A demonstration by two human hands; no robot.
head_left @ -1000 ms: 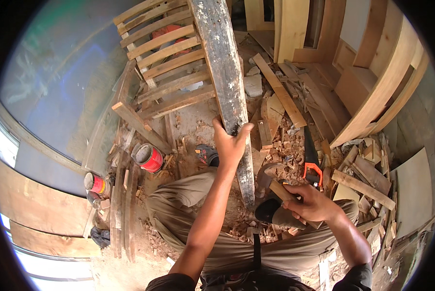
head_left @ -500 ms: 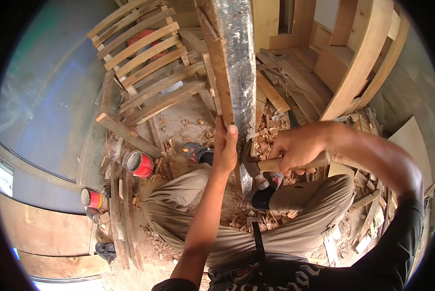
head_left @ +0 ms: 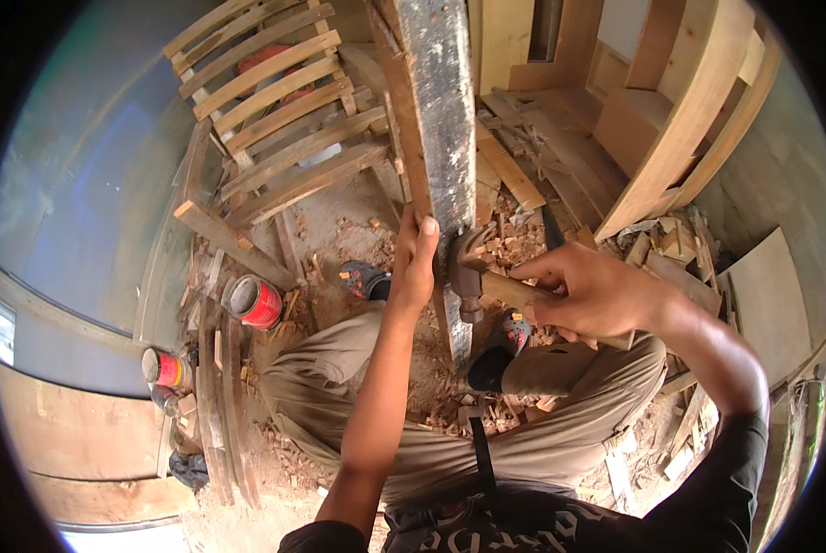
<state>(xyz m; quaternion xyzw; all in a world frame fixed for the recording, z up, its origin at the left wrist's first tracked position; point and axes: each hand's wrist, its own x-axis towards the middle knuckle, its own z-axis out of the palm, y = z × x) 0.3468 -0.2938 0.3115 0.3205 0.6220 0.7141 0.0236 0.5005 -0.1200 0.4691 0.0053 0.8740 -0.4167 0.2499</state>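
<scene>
A long wooden beam (head_left: 451,138), with a brown side and a worn black-and-white face, runs from the far edge down between my legs. Around its brown left side my left hand (head_left: 415,263) is closed, thumb up along the edge. My right hand (head_left: 583,290) grips the wooden handle of a claw hammer (head_left: 466,279). The hammer's dark metal head lies over or right beside the beam's right edge, claw pointing away from me; whether it touches the wood I cannot tell.
A slatted wooden frame (head_left: 275,88) leans at the far left. Two red cans (head_left: 263,309) stand to the left beside loose planks (head_left: 212,396). Wood chips (head_left: 509,253) litter the floor around my feet. A wooden cabinet frame (head_left: 675,120) stands at the far right.
The hammer head has moved up and away from me along the beam, and its claw has swung outward. My right wrist has turned; my left hand keeps its hold on the beam.
</scene>
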